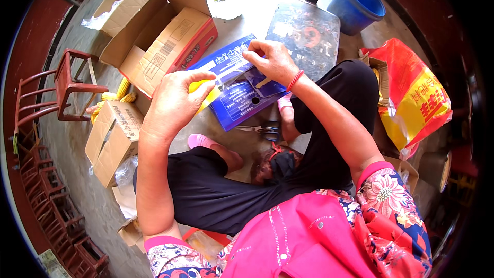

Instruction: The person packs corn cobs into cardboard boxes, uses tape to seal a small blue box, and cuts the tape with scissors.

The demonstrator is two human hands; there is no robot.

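Note:
My left hand (166, 98) is raised at the left of the blue printed cardboard box (243, 102), thumb and forefinger close together beside a yellow piece (210, 94). Whether they pinch it, I cannot tell. My right hand (272, 60), with a red beaded bracelet on the wrist, is over the box's upper right part, its thumb and forefinger nearly meeting; anything thin between them is too small to make out. Clear film and a round dark hole show on the box. Scissors with dark handles (266, 129) lie on the floor just below it, near a foot in a pink shoe.
Open cardboard boxes (166, 50) stand at upper left, corn cobs (123, 88) and a taped carton (114, 139) below them. A metal plate (305, 34) and blue bucket (353, 7) are ahead. At right is a red-yellow sack (413, 96); at left, a wooden chair (73, 85).

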